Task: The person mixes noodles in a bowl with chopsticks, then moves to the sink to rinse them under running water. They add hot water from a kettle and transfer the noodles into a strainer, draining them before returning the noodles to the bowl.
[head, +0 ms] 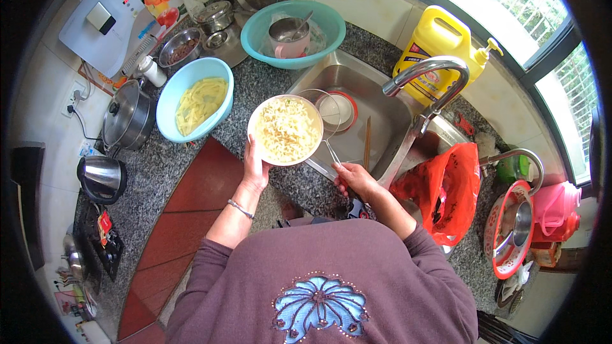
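My left hand [256, 168] holds a round, light-coloured bowl [252, 127] by its near left side, thumb at the rim. Cooked curly noodles [289, 131] fill it. My right hand [358, 180] grips the handle of a wire skimmer [331, 151]. The skimmer's round wire head extends over the left part of the steel sink [382, 160], just behind the bowl and partly hidden by it. Beneath the wires, a white bowl with a red rim [353, 111] lies in the sink. A pair of chopsticks [367, 141] rests on the sink floor to its right.
A chrome faucet [454, 69] arches over the sink beside a yellow pump jug [432, 43]. A red plastic bag [449, 191] stands right. A light-blue basin [165, 105] of pale strips in liquid and a teal basin [253, 33] with a pink mug [292, 48] sit on the granite counter.
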Tool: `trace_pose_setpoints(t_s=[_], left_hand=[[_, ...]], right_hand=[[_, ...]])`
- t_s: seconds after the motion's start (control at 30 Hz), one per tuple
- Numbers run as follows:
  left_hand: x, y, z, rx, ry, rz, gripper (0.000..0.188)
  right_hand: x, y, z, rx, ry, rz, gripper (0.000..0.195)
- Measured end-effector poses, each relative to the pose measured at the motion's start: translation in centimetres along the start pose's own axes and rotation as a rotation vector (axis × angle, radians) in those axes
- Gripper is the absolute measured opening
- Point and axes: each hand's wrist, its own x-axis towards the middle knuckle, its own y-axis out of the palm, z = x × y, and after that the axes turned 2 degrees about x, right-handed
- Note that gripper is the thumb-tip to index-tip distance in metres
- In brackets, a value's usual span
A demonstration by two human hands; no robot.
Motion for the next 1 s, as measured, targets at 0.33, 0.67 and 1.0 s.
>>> trace_pose_setpoints(t_s=[0.33,0.67,1.0], left_hand=[[0.44,-0.29,0.42,0.029,-0.016,-0.048,0.054],[0.54,-0.16,0.47,0.040,-0.044,-0.059,0.053],[0.90,-0.34,0.53,0.080,-0.038,-0.077,0.050]], right_hand=[[-0.27,-0.13,0.06,-0.029,0.049,0.068,0.038],[-0.39,-0.11,0.25,-0.052,0.071,0.061,0.038],[-0.40,0.13,0.68,-0.076,0.046,0.038,0.039]])
